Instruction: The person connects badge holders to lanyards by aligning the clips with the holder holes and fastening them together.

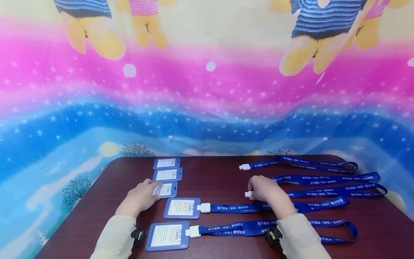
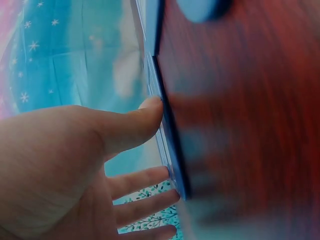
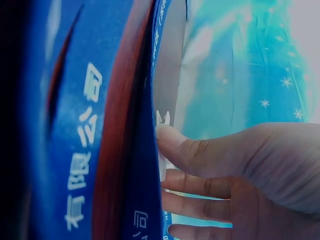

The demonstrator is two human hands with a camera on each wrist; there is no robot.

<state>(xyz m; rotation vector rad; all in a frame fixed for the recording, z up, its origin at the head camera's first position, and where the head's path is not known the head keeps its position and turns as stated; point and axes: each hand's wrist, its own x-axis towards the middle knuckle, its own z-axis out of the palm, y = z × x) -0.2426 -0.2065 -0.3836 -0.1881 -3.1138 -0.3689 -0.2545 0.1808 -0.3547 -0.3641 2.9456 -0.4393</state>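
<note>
My left hand [image 1: 142, 195] grips a blue badge holder [image 1: 169, 190] by its edges, thumb on the near side and fingers on the far side. The holder lies flat on the table, its left part hidden by my fingers. In the left wrist view, the thumb and fingertips meet the edge of the same holder [image 2: 167, 132]. To the right, my right hand [image 1: 265, 189] pinches the white clip [image 1: 248, 194] of a blue lanyard [image 1: 336, 190] between thumb and fingers. The right wrist view shows the thumb against that clip [image 3: 163, 150]. A gap separates clip from holder.
Two holders, one in front [image 1: 168, 236] and one behind it [image 1: 182, 208], are joined to lanyards by white clips. Two loose holders [image 1: 166, 163] lie farther back. Another loose lanyard [image 1: 304, 162] lies at the back right of the dark table [image 1: 213, 172]. A patterned curtain [image 1: 200, 108] hangs behind.
</note>
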